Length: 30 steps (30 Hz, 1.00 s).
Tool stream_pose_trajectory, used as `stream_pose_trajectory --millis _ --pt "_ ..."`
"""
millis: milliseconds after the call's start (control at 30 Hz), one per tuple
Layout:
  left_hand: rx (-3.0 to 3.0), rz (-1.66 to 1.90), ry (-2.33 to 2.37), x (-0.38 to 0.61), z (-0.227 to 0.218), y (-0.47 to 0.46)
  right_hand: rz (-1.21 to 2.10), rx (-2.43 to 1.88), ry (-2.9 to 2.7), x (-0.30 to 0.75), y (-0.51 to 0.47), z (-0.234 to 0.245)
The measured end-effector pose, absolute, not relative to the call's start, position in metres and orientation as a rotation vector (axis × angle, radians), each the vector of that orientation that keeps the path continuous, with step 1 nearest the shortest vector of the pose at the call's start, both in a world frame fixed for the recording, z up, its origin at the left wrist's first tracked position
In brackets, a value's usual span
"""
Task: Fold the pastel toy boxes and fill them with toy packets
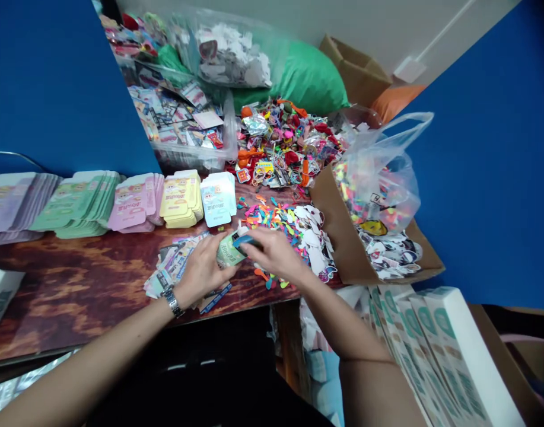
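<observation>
My left hand [203, 267], a metal watch on its wrist, is closed around a small green printed paper box [229, 252]. At the box's upper end my right hand [274, 252] pinches a dark blue flat piece [245, 240] that looks like a card; how far it reaches into the box is hidden by the fingers. Beneath my left hand spreads a pile of printed cards [171, 264]. Just beyond my right hand lie many small colourful plastic pieces [276, 216], with white paper cutouts [314, 237] to their right.
Stacks of flattened boxes in purple, green [76, 201], pink, yellow [181, 198] and blue line the table's back left. Behind are a clear bin of cards [183, 118], a heap of trinkets [289, 139] and a green sack [307, 74]. A cardboard box [343, 243] stands at right.
</observation>
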<state>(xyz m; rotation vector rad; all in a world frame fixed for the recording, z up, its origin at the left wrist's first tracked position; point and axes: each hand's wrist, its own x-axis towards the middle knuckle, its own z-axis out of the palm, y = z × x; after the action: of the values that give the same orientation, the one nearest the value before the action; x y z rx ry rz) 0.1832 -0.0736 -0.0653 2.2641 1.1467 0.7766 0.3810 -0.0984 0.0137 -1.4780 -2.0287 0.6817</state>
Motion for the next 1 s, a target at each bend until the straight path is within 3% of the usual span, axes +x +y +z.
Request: stream_pose_trajectory --millis 100,467,700,767,867,1000 --pt "2.274 0.795 1.165 0.18 -0.07 -0.075 0.416 -1.523 -2.124 0.372 -0.1 0.003" --pt "2.273 0.883 1.208 0.178 -0.073 -0.07 -0.06 -1.567 -2.248 0.368 -0.102 -0.004" --pt "2.319 0.907 1.157 0.176 -0.076 -0.064 0.25 -1.285 -2.27 0.391 -0.079 -0.011" --pt "2.306 0.905 1.153 0.175 -0.074 -0.063 0.278 -1.468 -2.192 0.416 -0.053 -0.013" --pt "2.306 0.896 1.153 0.172 -0.071 -0.063 0.057 -2.201 -2.051 0.459 -0.002 -0.021" --pt "2.331 0.876 1.155 0.167 -0.074 -0.065 0.009 -2.441 -1.995 0.502 0.056 -0.04"
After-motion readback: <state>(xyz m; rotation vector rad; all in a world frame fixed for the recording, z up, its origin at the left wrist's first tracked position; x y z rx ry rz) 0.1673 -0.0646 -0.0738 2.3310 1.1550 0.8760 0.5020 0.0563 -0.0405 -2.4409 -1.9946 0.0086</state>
